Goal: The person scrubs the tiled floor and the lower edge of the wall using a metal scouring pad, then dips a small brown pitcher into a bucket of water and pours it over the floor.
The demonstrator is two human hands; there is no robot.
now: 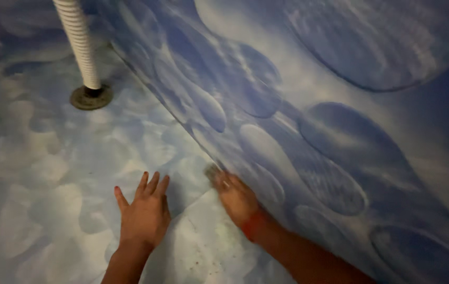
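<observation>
Person, head view; two forearms and two hands visible, entering from the near edge.

Left hand (144,215): bare, no glove, no ring seen. Fingernails carry red polish, clearest on the thumb and on one fingertip. Left forearm: bare, no sleeve in view, no watch or band at the wrist.

Right hand (236,198): bare, no glove. Fingertips blurred; nail colour cannot be told. A small pale glint shows on one finger, possibly a ring, too blurred to confirm. Red band (252,224): worn around the right wrist, thread or bangle, kind unclear. Right forearm: bare to the frame edge, no sleeve visible.
</observation>
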